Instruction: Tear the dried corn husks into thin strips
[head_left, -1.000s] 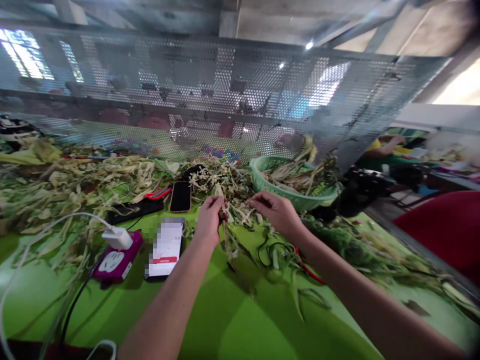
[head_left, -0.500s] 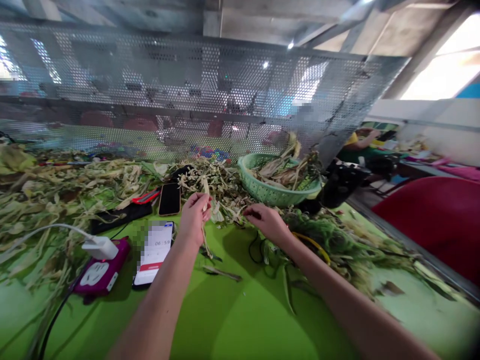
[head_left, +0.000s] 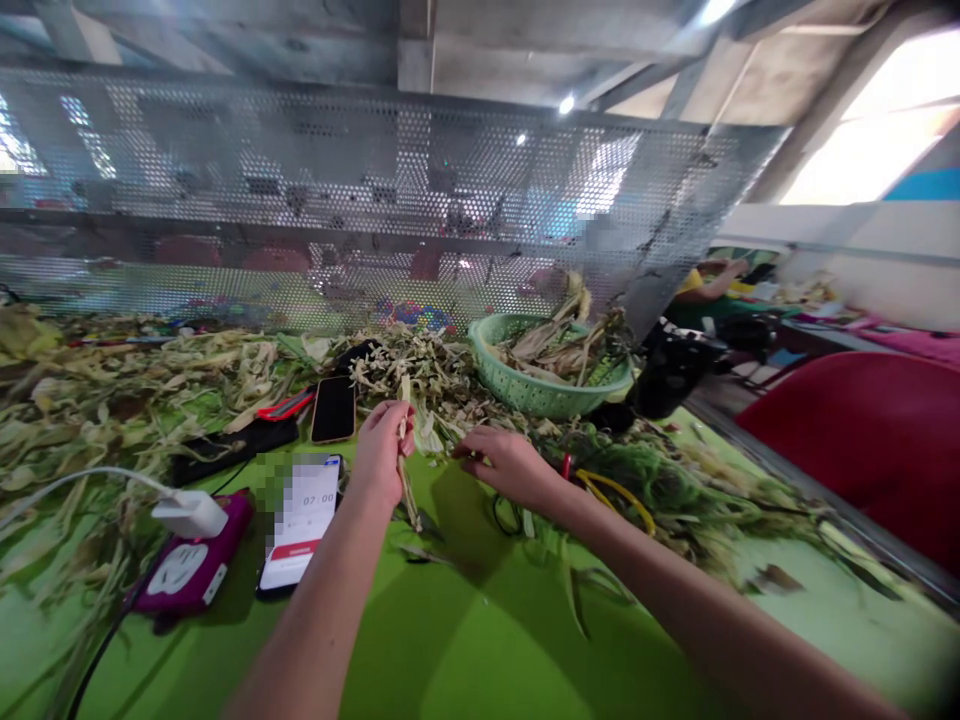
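Note:
My left hand (head_left: 384, 450) is closed around a pale dried husk strip (head_left: 407, 490), which stands up above the fingers and hangs below them. To its right, my right hand (head_left: 501, 462) hovers over the green table (head_left: 480, 660) with its fingers bent and the tips close together. Whether anything small is between those tips is too fine to make out. Just beyond both hands lies a heap of short dried husk scraps (head_left: 420, 365). A few loose strips (head_left: 427, 556) lie on the table beneath the hands.
At the back stands a green basket (head_left: 551, 398) of dried husks. On the left are a lit phone (head_left: 300, 525), a dark phone (head_left: 334, 408), a red cutter (head_left: 286, 404) and a purple power strip (head_left: 196, 565). Green fibres (head_left: 675, 470) lie right. A person (head_left: 709, 285) sits beyond.
My right hand has moved left, closer to my left hand. My left hand still grips the husk strip, whose lower end now shows more. The view has shifted slightly.

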